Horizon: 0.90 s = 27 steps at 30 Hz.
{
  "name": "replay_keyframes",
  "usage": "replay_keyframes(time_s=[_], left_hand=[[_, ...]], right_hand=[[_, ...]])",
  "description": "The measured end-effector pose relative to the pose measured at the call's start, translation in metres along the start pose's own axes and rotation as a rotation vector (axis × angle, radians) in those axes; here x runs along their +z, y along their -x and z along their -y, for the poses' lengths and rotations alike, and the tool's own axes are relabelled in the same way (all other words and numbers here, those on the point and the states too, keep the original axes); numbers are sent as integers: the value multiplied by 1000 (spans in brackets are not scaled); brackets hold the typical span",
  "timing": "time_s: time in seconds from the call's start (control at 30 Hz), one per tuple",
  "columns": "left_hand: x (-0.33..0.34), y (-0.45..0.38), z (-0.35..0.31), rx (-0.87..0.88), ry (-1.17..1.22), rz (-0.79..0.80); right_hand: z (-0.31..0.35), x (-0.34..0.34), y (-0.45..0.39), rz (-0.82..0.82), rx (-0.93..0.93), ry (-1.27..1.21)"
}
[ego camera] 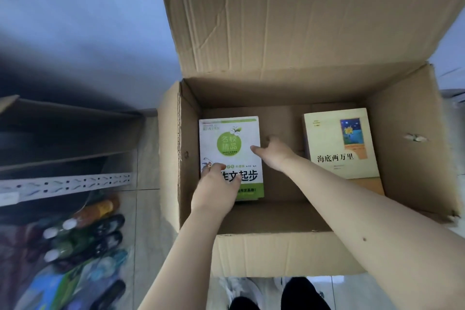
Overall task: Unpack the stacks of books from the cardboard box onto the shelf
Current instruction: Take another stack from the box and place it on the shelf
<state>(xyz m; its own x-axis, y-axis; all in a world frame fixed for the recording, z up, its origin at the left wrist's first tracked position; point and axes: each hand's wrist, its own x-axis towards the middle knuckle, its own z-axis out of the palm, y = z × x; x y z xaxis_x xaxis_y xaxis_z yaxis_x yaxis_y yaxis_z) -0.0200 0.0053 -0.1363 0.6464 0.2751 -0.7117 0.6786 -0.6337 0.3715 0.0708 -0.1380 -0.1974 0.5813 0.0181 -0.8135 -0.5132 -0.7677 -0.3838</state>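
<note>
In the lower left of the cardboard box [276, 251], a stack of books topped by a white-and-green book [230, 148] lies flat against the left wall. The left hand [216, 190] rests on the cover's lower left corner, fingers bent over the near edge; whether they reach under the stack cannot be told. The right hand [273, 152] sits at the stack's right edge in the middle of the frame, thumb on the cover and fingers dropped down the side, a half-closed clasp on the books. A second stack, topped by a cream book [339, 143], lies at the right of the box, well apart from both hands. The shelf [68, 181] shows at the left of the frame, blurred, with bottles [83, 231] and other dim clutter below it.

The main risk, as I judge it, is that the grip catches only the upper books: the lower ones would then slide out and drop back into the box. The stack lies tight to the left wall, so the left fingers may find little room to dig in. A tilted lift could fan the glossy covers apart. On the way left, the box's raised side could snag the stack, and the crowded floor under the shelf leaves poor footing for anything that falls.
</note>
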Motion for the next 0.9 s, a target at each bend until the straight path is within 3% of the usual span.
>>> replay_keyframes(time_s=[0.17, 0.5, 0.9], left_hand=[[6, -13, 6, -21, -1, 24], [17, -25, 16, -99, 52, 45], [28, -32, 22, -214, 212, -5]], right_hand=[[9, 20, -15, 71, -10, -240], [5, 36, -32, 177, 184, -648], [-9, 36, -34, 97, 194, -734]])
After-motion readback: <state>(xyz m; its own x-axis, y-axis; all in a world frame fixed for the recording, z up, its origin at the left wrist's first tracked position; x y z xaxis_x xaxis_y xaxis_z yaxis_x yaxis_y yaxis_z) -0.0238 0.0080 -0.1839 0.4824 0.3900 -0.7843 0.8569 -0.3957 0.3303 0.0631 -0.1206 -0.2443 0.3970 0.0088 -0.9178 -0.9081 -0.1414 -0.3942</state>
